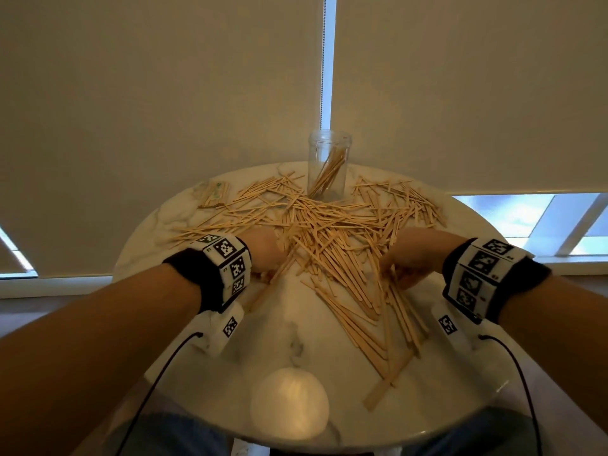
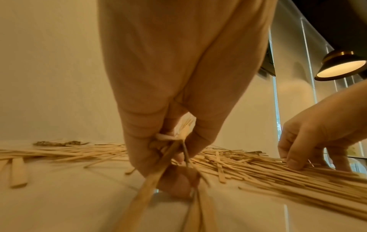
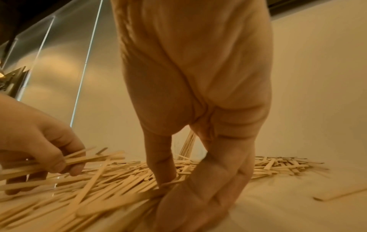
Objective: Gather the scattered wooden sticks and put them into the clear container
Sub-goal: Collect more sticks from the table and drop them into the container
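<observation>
Left hand [image 1: 265, 251] curled round a small bunch of sticks [image 1: 332, 245], right hand [image 1: 411, 255] pinching more at mid-frame; few standing in jar [image 1: 329, 166] at upper centre, most spread over table [image 1: 296, 330], so task judged barely begun.
</observation>
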Demonstrator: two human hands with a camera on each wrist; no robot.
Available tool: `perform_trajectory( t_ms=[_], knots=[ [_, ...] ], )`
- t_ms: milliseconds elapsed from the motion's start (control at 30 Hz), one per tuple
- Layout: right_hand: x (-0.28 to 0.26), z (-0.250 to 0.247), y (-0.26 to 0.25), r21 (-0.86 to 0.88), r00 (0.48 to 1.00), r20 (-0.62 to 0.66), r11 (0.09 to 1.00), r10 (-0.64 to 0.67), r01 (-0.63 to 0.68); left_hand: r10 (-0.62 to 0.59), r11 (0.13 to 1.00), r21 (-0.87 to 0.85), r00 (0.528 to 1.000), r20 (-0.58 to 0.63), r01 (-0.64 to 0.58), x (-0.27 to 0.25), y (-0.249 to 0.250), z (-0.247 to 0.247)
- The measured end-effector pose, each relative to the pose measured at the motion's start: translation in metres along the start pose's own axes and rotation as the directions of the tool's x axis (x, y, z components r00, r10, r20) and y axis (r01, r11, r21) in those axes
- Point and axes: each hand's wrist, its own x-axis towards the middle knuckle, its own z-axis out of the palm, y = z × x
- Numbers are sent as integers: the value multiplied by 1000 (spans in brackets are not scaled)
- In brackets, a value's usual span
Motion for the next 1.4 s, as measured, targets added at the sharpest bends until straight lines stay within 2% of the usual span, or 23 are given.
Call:
perform_trajectory(
  t_ms=[133,300,433,567,667,767,900,1100,1200,1267,1333,1400],
  knots=[
    [1,-3,5,53,1000,-5,999,11,-11,-39,928,-370,999,22,44,5,-2,-2],
    [-4,5,0,-105,997,-52,993,-63,57,-59,841,-538,998,11,55,17,3,-2],
    [-4,5,-10,-31,1000,-16,999,-21,20,-51,820,-570,998,26,57,18,7,4],
    [-9,2,-8,29,1000,11,999,19,-19,14,796,-604,999,52,21,16,11,9],
    [-13,1,-5,146,1000,18,989,11,-14,19,794,-608,998,55,19,12,16,9],
    [-17,-2,-3,261,999,-11,964,-44,45,44,773,-634,999,10,-28,14,21,9],
    [-28,-7,-7,341,994,-39,934,-103,110,96,741,-668,995,14,-62,22,25,11],
    [-41,-7,-19,390,976,-109,895,-190,218,36,720,-694,999,9,-20,34,27,16],
    [-45,0,-28,381,959,-150,880,-242,282,22,674,-737,999,-38,-43,37,30,15],
    [-45,6,-35,358,941,-170,872,-291,334,9,688,-722,997,-81,-65,37,34,10],
    [-45,13,-42,332,918,-177,857,-354,394,20,693,-716,995,-93,-81,39,39,5],
    [-45,21,-49,277,893,-167,849,-419,450,41,656,-749,995,-86,-92,38,44,0]
  ],
)
